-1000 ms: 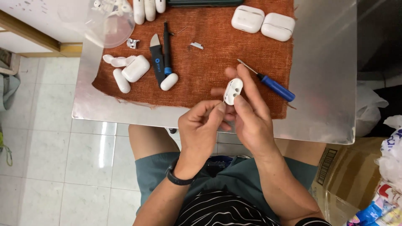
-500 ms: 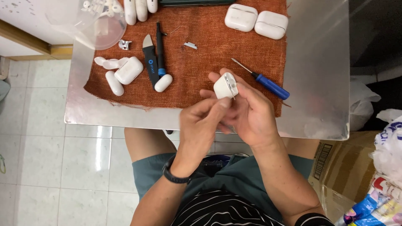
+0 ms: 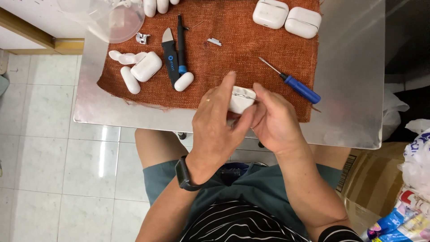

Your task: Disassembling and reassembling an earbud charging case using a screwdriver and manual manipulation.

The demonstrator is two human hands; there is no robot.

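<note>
Both my hands hold a small white earbud case (image 3: 242, 98) above the near edge of the rust-orange cloth (image 3: 233, 54). My left hand (image 3: 219, 125) wraps over the case from the left, fingers across its front. From the right, my right hand (image 3: 273, 121) grips it with thumb and fingers. Much of the case is hidden by my fingers. A blue-handled screwdriver (image 3: 295, 86) lies on the cloth just right of my hands.
On the cloth lie white case shells and parts (image 3: 143, 68), a black pry tool (image 3: 170, 56), a thin black tool with a blue band (image 3: 181, 42), a small metal piece (image 3: 214, 42) and two closed white cases (image 3: 286, 17). A clear plastic cup (image 3: 118, 18) stands top left. The metal table (image 3: 354, 80) has a cardboard box (image 3: 371, 188) at its right.
The case has been turned in my hands, and my left hand now covers more of it. My hands sit slightly lower over the cloth's near edge.
</note>
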